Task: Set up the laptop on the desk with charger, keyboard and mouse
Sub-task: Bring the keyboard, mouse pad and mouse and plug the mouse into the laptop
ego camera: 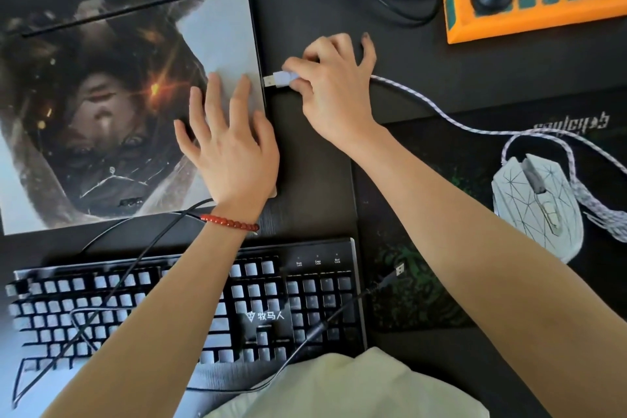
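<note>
On the dark desk (407, 54), a closed laptop (118, 95) with a printed skin on its lid lies at the left, and the left hand (227, 149), a red bead bracelet (230, 222) at its wrist, presses flat on the lid near the right edge with fingers spread. Just beside that edge, the right hand (334, 88) pinches a USB plug (280, 80) between thumb and forefinger, its metal tip close to the laptop's side; whether it touches cannot be told. Its braided cable (441, 112) runs to the white mouse (539, 204) on a mouse pad (424, 214), while the keyboard (190, 309) sits nearest the person, and an orange power strip (543, 13) lies at the far right.
</note>
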A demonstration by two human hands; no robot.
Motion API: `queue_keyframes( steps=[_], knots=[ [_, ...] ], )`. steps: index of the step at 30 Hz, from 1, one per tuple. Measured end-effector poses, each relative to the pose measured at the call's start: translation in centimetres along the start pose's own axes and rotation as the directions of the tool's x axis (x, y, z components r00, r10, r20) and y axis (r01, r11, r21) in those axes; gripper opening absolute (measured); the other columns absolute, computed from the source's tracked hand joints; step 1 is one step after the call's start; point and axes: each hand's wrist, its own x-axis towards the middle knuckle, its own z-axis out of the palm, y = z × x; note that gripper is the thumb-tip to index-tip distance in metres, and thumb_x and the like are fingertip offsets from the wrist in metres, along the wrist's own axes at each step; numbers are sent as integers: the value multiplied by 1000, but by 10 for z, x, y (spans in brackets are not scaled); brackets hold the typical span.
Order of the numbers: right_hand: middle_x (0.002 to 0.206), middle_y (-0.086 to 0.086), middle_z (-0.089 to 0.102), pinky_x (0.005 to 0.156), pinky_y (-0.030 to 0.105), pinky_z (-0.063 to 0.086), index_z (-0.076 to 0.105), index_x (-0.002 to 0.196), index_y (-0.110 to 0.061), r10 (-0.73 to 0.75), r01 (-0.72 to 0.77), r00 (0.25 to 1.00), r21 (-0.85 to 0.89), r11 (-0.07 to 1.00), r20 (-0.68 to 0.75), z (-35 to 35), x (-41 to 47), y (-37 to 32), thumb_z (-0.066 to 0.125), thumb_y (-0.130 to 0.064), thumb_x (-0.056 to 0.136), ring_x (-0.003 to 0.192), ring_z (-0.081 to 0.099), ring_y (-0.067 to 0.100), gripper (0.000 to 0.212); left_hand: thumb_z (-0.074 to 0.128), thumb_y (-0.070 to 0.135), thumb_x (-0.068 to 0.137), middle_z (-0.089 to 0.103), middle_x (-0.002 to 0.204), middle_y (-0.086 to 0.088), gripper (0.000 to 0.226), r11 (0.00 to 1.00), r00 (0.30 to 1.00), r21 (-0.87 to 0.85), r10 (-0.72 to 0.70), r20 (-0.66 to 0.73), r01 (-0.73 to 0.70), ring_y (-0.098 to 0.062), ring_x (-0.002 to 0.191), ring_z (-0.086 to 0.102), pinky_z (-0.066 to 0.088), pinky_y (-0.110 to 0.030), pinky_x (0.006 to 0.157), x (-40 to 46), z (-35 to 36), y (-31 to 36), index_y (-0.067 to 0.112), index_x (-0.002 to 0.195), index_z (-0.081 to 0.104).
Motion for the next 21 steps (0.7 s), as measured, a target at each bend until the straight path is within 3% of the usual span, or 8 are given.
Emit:
queue_keyframes(
  steps=[21],
  knots=[
    [105,2,55,113,56,6,63,108,-22,-61,63,996,-21,998,67,-3,5,1,47,-21,90,116,41,23,24,31,32,89,34,150,-4,46,1000,1000,5,9,1,-9,-28,140,23,14,-57,110,2,0,0,29,133,44]
  ],
)
